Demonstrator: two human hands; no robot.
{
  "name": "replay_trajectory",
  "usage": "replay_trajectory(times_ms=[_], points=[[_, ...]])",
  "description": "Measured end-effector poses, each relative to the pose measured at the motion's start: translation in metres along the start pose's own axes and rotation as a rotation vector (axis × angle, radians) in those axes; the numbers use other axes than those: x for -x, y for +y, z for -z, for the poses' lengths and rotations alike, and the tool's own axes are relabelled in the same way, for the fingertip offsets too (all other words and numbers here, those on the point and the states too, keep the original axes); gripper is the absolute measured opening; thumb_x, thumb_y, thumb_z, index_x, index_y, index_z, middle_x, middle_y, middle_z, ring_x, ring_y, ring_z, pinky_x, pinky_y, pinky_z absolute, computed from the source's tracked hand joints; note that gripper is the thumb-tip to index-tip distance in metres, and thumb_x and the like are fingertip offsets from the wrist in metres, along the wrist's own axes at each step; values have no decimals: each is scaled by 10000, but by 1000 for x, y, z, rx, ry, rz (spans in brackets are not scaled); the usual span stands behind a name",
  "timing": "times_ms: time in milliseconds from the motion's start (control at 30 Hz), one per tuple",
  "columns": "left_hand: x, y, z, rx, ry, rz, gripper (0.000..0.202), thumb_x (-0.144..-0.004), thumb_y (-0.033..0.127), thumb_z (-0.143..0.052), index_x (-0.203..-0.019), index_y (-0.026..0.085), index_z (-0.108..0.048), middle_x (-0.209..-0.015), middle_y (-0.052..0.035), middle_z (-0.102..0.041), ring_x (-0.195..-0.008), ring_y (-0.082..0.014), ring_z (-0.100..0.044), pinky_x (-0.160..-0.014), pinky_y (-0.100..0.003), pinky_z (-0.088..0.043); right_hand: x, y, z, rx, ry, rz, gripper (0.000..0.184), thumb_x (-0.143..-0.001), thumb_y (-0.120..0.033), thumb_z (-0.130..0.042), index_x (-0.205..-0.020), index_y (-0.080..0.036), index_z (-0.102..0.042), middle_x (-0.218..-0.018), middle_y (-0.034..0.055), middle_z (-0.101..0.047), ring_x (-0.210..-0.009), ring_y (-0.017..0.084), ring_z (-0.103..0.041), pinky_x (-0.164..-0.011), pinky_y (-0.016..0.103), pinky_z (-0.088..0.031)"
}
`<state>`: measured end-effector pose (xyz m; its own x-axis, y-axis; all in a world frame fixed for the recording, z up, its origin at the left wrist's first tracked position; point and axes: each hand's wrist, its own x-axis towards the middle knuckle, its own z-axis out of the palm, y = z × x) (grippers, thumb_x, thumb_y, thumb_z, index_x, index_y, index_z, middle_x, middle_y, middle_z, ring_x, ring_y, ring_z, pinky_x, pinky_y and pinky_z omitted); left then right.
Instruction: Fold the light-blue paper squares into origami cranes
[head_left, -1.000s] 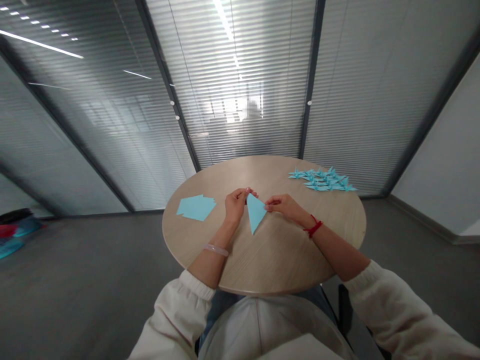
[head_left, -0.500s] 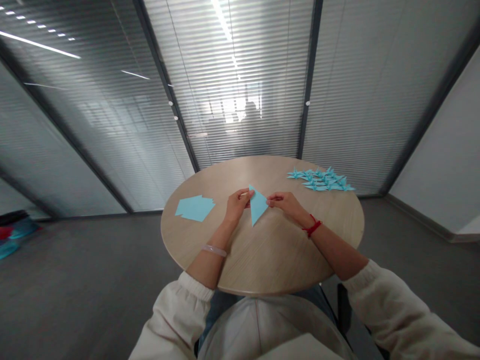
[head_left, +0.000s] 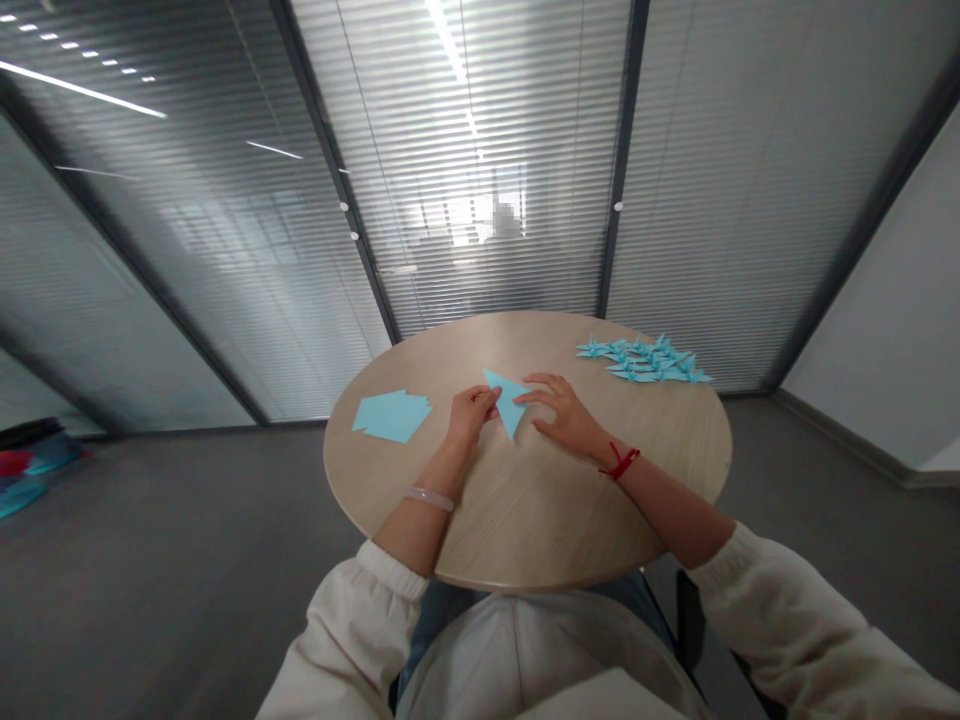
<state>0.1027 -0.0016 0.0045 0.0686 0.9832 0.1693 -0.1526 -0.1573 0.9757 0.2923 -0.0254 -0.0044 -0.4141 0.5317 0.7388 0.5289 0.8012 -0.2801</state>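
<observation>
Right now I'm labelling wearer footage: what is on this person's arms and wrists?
Both arms wear cream sleeves pushed up with ribbed cuffs. The left wrist carries a pale translucent bangle; the right wrist has a red string bracelet. Hands are bare.

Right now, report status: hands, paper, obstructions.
Left hand pinching blue paper triangle at its left edge. Right hand flat, fingers on its right side. Triangle down on round table. Nothing obstructing.

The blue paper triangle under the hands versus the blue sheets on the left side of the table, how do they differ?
The paper triangle is folded to a three-cornered shape; the blue sheets are unfolded, four-sided pieces. The triangle is a single piece, touched by the left hand and right hand; the sheets form a loose, fanned pile that no hand touches. Both are the same light blue and lie on the round table.
</observation>
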Motion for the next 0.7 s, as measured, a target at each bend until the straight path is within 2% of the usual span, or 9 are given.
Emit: replay_trajectory(times_ms=[133, 367, 567, 700], points=[[-2, -2, 0, 16, 10, 25, 290, -594, 372, -760, -622, 141, -588, -560, 7, -567, -546, -109, -537, -589, -252, -468, 1, 1, -4, 55, -93, 33, 251, -782, -246, -648, -1030, -275, -669, -1276, 61, -534, -1214, 248, -429, -1022, 443, -311], [1, -3, -1, 35, -88, 55, 309, -566, 346, -783, -711, 127, -620, -677, -14, -623, -613, -107, -573, -643, -251, -472, 0, 1, -4, 0, -59, 15, 67, -797, -306, -667, -837, -270, -708, -1095, 41, -637, -1076, 214, -526, -961, 397, -361], [2, -5, -3, -8, -133, 84, 342, -508, 298, -812, -749, 131, -635, -681, -5, -633, -602, -101, -575, -653, -252, -480, -2, -1, -2, -83, 27, -31, 165, -854, -352, -595, -805, -225, -687, -905, 64, -664, -908, 199, -570, -865, 365, -421], [4, -6, -6, -39, -261, 72, 258, -547, 265, -774, -718, 135, -631, -607, 25, -589, -597, -104, -569, -683, -276, -501, -3, -3, 0, -105, 58, -98, 229, -875, -397, -551, -799, -211, -662, -832, 64, -650, -851, 199, -565, -822, 352, -431]])
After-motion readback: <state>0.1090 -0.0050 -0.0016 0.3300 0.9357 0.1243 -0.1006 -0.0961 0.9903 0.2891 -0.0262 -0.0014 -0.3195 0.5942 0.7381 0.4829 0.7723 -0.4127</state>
